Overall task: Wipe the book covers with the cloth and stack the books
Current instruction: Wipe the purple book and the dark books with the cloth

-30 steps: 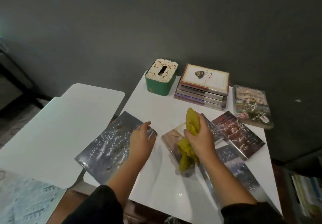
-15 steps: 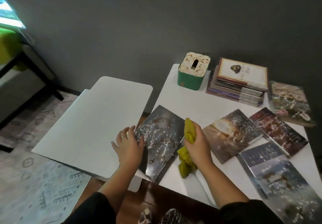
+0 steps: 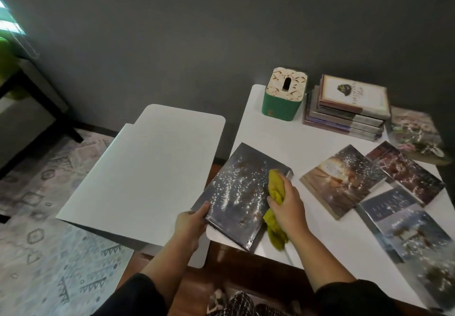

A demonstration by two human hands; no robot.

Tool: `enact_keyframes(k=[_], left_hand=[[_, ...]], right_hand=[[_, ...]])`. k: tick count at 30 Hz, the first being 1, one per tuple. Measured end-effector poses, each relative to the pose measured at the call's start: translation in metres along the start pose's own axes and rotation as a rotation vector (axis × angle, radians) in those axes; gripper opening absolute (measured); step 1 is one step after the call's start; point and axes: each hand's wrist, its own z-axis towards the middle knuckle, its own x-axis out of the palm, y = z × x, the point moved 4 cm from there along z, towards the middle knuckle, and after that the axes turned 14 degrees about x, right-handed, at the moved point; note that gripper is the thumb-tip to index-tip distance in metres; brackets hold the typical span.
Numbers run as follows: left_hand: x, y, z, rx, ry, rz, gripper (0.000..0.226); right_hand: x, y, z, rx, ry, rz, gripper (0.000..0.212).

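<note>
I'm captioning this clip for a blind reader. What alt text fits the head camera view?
A person's left hand grips the corner of a dark sparkly book while the right hand presses a yellow cloth on its cover. On the white table sit a book stack, a green tissue box and four loose books.

Black sleeves [image 3: 138, 298], bare hands [image 3: 190, 224]

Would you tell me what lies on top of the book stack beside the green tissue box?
A cream-covered book tops the stack; nothing rests on it. The covers beneath are hidden; only their edges show.
</note>
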Motion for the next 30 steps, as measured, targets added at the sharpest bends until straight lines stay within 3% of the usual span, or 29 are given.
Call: enact_keyframes(k=[3, 7, 10, 14, 20, 23, 26, 30], left_hand=[[-0.003, -0.001, 0.001, -0.071, 0.017, -0.106, 0.025], [-0.003, -0.012, -0.004, -0.003, 0.015, -0.097, 0.024], [0.004, -0.021, -0.009, 0.008, 0.108, -0.282, 0.017], [0.02, -0.022, -0.015, -0.101, 0.302, -0.501, 0.048], [0.037, -0.02, -0.021, -0.07, 0.431, -0.484, 0.048], [0.036, -0.036, -0.005, 0.014, 0.414, -0.43, 0.042], [0.035, -0.055, 0.007, 0.089, 0.4, -0.33, 0.037], [0.037, -0.084, 0.013, 0.173, 0.416, -0.272, 0.023]], right_hand=[[0.002, 0.0, -0.002, 0.014, 0.001, 0.007, 0.065], [0.005, 0.0, -0.004, 0.021, 0.019, -0.001, 0.066], [0.003, 0.0, -0.004, 0.039, 0.019, 0.012, 0.067], [0.004, 0.004, -0.006, 0.085, 0.025, 0.025, 0.066], [-0.01, 0.006, -0.005, 0.096, 0.034, 0.035, 0.063], [-0.018, 0.001, -0.003, 0.145, 0.026, 0.178, 0.059], [-0.035, -0.006, -0.002, 0.19, -0.075, 0.375, 0.048], [-0.081, -0.02, 0.013, 0.239, -0.17, 0.554, 0.049]])
